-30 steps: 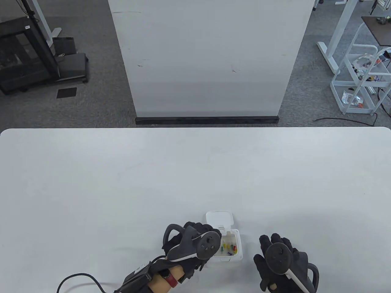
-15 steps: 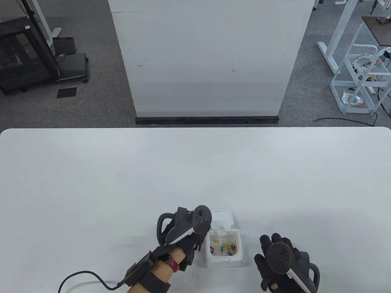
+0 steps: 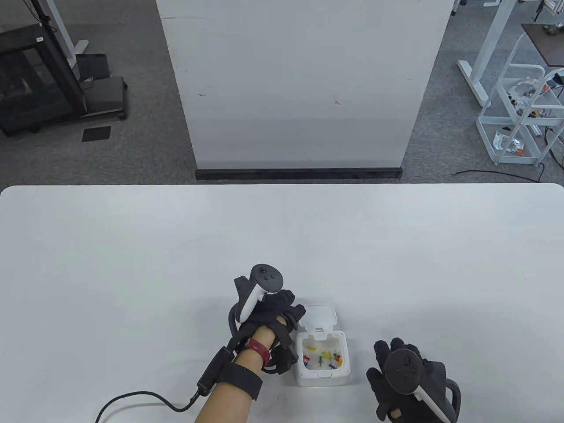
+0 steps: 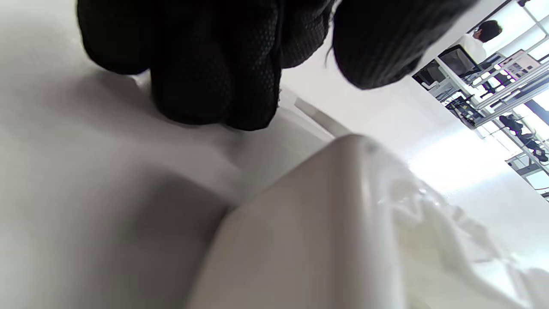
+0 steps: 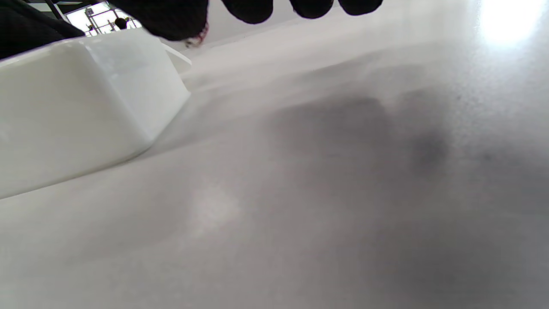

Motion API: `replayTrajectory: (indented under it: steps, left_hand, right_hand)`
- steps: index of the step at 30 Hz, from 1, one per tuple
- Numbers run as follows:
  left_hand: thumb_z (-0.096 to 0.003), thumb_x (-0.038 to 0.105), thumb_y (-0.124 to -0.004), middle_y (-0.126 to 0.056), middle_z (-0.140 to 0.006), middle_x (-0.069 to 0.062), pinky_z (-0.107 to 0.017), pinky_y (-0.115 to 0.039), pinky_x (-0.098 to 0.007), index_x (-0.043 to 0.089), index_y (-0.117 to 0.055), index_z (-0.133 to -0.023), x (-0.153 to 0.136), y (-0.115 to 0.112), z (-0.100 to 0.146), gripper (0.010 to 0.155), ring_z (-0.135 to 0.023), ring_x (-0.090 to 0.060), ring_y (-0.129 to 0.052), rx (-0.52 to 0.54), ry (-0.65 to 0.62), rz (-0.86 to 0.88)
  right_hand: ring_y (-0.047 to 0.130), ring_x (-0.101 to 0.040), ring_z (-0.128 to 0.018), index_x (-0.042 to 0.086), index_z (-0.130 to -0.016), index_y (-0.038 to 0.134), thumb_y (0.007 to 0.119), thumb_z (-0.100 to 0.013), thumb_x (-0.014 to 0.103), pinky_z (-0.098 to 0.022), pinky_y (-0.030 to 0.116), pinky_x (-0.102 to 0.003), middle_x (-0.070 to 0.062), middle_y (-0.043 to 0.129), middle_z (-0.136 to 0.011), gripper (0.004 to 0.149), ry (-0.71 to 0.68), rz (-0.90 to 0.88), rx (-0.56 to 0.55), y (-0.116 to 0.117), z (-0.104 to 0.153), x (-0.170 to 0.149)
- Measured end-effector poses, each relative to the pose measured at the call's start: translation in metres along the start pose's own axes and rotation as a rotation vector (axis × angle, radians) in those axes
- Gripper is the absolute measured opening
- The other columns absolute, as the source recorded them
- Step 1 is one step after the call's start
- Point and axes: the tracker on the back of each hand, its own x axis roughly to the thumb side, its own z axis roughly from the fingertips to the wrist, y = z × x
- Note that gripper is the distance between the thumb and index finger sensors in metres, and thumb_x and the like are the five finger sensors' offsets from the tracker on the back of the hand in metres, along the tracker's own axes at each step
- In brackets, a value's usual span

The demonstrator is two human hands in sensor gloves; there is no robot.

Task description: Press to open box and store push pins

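Note:
A small white box (image 3: 323,376) stands open near the table's front edge, its lid (image 3: 320,315) flipped back away from me. Several coloured push pins (image 3: 324,358) lie inside it. My left hand (image 3: 284,313) is at the box's left side, its fingers reaching the lid's left edge; whether they touch it is unclear. In the left wrist view the gloved fingers (image 4: 214,73) hang just above the box's wall (image 4: 300,240). My right hand (image 3: 396,365) rests flat on the table just right of the box, holding nothing. The box (image 5: 73,107) shows at the left of the right wrist view.
The white table (image 3: 282,246) stretches wide behind the box. A black cable (image 3: 145,398) trails from my left wrist across the front of the table. A white panel (image 3: 304,83) stands beyond the table's far edge.
My left hand has moved off the box opening, back and to the left, ending by the lid. The pins inside came into view. The right hand has not moved.

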Motion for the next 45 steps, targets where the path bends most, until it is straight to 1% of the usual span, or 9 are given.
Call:
replayTrajectory:
  steps: [6,13,22,27,30,34,38,42,45]
  left_hand:
    - [-0.0443,0.048,-0.081,-0.090,-0.088,-0.008,-0.063,-0.073,-0.051,0.019,-0.055,-0.103,0.007,-0.005,0.000,0.071,-0.073,-0.032,-0.091,0.027,0.022,-0.044]
    - [-0.0435,0.047,-0.084,-0.091,-0.087,-0.007,-0.064,-0.071,-0.051,0.019,-0.054,-0.104,0.007,-0.007,0.000,0.073,-0.073,-0.031,-0.089,0.011,0.034,-0.002]
    - [-0.0430,0.035,-0.088,-0.095,-0.078,-0.001,-0.062,-0.074,-0.049,0.018,-0.057,-0.101,0.002,-0.011,-0.001,0.068,-0.065,-0.028,-0.093,0.015,-0.011,0.124]
    - [-0.0441,0.033,-0.086,-0.090,-0.081,0.000,-0.065,-0.069,-0.052,0.017,-0.048,-0.104,-0.004,-0.008,0.003,0.073,-0.069,-0.029,-0.089,-0.011,-0.099,0.264]
    - [-0.0446,0.032,-0.085,-0.088,-0.084,0.000,-0.067,-0.067,-0.053,0.021,-0.053,-0.103,-0.006,-0.004,0.006,0.067,-0.074,-0.031,-0.087,-0.044,-0.133,0.292]
    - [-0.0427,0.045,-0.086,-0.076,-0.098,-0.006,-0.070,-0.061,-0.056,0.025,-0.064,-0.099,-0.010,0.005,0.017,0.064,-0.086,-0.037,-0.077,-0.076,-0.264,0.281]
    - [-0.0430,0.057,-0.077,-0.067,-0.106,-0.009,-0.072,-0.058,-0.058,0.028,-0.068,-0.098,-0.016,0.009,0.033,0.063,-0.095,-0.041,-0.068,-0.061,-0.428,0.335]
    - [-0.0439,0.059,-0.073,-0.073,-0.104,-0.008,-0.071,-0.057,-0.060,0.027,-0.083,-0.090,-0.017,0.007,0.049,0.057,-0.095,-0.043,-0.069,-0.050,-0.552,0.424]
    - [-0.0446,0.058,-0.072,-0.082,-0.099,-0.008,-0.071,-0.058,-0.061,0.021,-0.093,-0.080,-0.010,0.004,0.057,0.055,-0.091,-0.043,-0.075,-0.058,-0.602,0.375]
  right_hand:
    - [0.039,-0.043,-0.107,0.030,-0.106,0.042,0.069,-0.050,0.052,-0.076,0.043,-0.064,-0.007,0.036,-0.116,0.066,-0.007,-0.002,0.004,0.001,0.000,0.000]
    - [0.036,-0.043,-0.107,0.030,-0.106,0.041,0.069,-0.050,0.052,-0.076,0.042,-0.064,-0.007,0.034,-0.116,0.066,-0.004,-0.002,-0.003,0.000,0.000,0.000]
    - [0.036,-0.043,-0.107,0.029,-0.106,0.041,0.069,-0.050,0.052,-0.076,0.042,-0.064,-0.007,0.034,-0.116,0.067,-0.005,-0.012,-0.005,0.001,0.000,0.000]
    - [0.036,-0.043,-0.107,0.029,-0.106,0.041,0.069,-0.050,0.052,-0.076,0.042,-0.064,-0.007,0.034,-0.116,0.067,-0.003,-0.018,-0.001,0.000,-0.001,-0.001]
    - [0.035,-0.043,-0.107,0.030,-0.106,0.041,0.069,-0.050,0.052,-0.076,0.042,-0.064,-0.007,0.033,-0.116,0.067,-0.005,-0.021,0.003,0.000,-0.001,-0.001]
    - [0.035,-0.043,-0.107,0.030,-0.106,0.040,0.069,-0.050,0.052,-0.076,0.042,-0.064,-0.007,0.032,-0.116,0.067,-0.006,-0.019,-0.001,0.000,-0.001,-0.001]
    - [0.035,-0.043,-0.107,0.030,-0.106,0.040,0.069,-0.050,0.052,-0.076,0.042,-0.064,-0.007,0.032,-0.116,0.067,-0.008,-0.018,-0.001,0.000,-0.001,-0.001]
    - [0.035,-0.043,-0.107,0.030,-0.106,0.040,0.069,-0.050,0.053,-0.076,0.042,-0.064,-0.007,0.032,-0.116,0.067,-0.007,-0.013,0.002,0.001,-0.001,0.000]
    - [0.035,-0.043,-0.107,0.030,-0.106,0.040,0.069,-0.050,0.052,-0.076,0.042,-0.064,-0.007,0.033,-0.116,0.067,-0.008,-0.007,0.001,0.001,-0.001,0.000]
